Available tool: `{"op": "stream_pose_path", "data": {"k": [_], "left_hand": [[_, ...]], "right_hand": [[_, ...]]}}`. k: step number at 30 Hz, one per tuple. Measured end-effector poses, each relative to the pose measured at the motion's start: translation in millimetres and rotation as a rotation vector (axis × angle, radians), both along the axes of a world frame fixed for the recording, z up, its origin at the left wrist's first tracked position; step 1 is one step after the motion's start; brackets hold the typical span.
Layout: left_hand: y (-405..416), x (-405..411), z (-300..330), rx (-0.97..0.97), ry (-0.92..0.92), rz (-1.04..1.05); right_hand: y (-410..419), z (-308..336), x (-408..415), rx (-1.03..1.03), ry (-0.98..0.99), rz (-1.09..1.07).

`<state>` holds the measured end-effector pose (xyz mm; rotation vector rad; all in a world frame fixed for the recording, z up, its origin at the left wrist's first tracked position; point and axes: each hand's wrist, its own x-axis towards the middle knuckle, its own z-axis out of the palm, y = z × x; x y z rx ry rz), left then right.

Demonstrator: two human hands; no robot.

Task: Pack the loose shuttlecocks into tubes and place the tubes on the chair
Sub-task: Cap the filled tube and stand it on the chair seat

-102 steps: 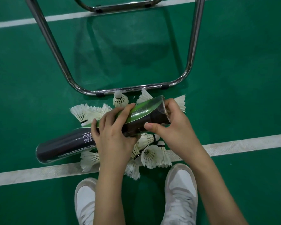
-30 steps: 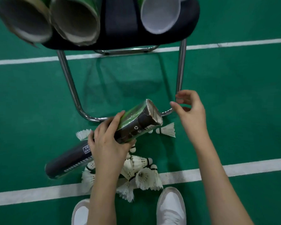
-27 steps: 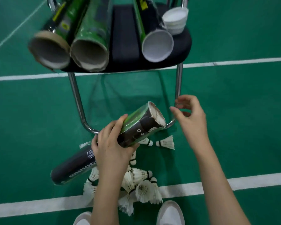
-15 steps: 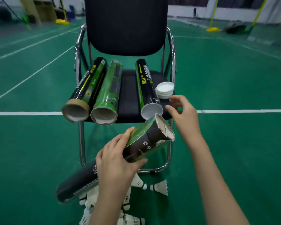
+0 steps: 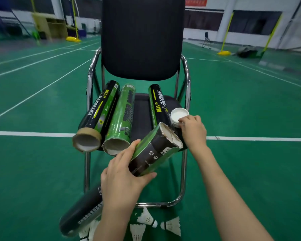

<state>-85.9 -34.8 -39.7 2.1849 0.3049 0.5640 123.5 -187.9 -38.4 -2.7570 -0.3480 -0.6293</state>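
— One shuttlecock tube (image 5: 153, 152), black with a green panel, is in the person's left hand (image 5: 123, 181). Fingers and thumb wrap its middle. It slants across the view in front of the chair, its open, ragged cardboard mouth up and to the right, level with the seat's front edge, and its dark closed end low at the bottom left.

— And the other hand?

— Her right hand (image 5: 193, 131) reaches to the right front corner of the seat. Its fingertips pinch the rim of the top cap in a small stack of white plastic caps (image 5: 179, 115).

— What else lies on the chair?

— Three more tubes lie lengthwise on the black seat of the chair (image 5: 142, 40), open mouths towards the viewer and hanging just past the front edge. A black and yellow tube (image 5: 97, 115) is leftmost, a green tube (image 5: 122, 119) touches it on its right, and a second black and yellow tube (image 5: 158, 105) lies apart, beside the caps. Its near end is hidden behind the held tube.

— And the loose shuttlecocks?

— Several white feather shuttlecocks (image 5: 146, 218) lie on the green court floor (image 5: 250, 171) below the chair's chrome frame, at the bottom of the view, some partly hidden under the held tube. White court lines cross the floor, and yellow net posts (image 5: 224, 37) stand far behind.
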Motion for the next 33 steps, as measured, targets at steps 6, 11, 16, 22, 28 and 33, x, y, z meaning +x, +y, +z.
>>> {"op": "stream_pose_path", "data": {"k": [6,11,16,22,28,33], "left_hand": [[3.3,1.3,-7.1,-0.080,0.022,0.012],[2.5,-0.4,-8.0,-0.093,0.041,0.014],[2.0,-1.7,-9.6,-0.133,0.036,0.021],[1.6,-3.3,-8.5,-0.138,0.040,0.011],[0.2,-3.2,-6.7,-0.140,0.026,0.003],[0.8,-0.7,-9.1,-0.130,0.037,0.011]], "right_hand": [[2.2,3.3,11.9,-0.084,-0.051,-0.004],[4.7,10.8,13.6,-0.045,0.000,0.025],[3.6,17.5,11.3,0.103,0.104,0.043],[-2.2,20.3,12.7,0.152,0.161,0.099],[-1.0,15.9,25.8,0.273,0.221,0.115],[0.7,12.3,29.2,0.360,0.249,0.130]]}}
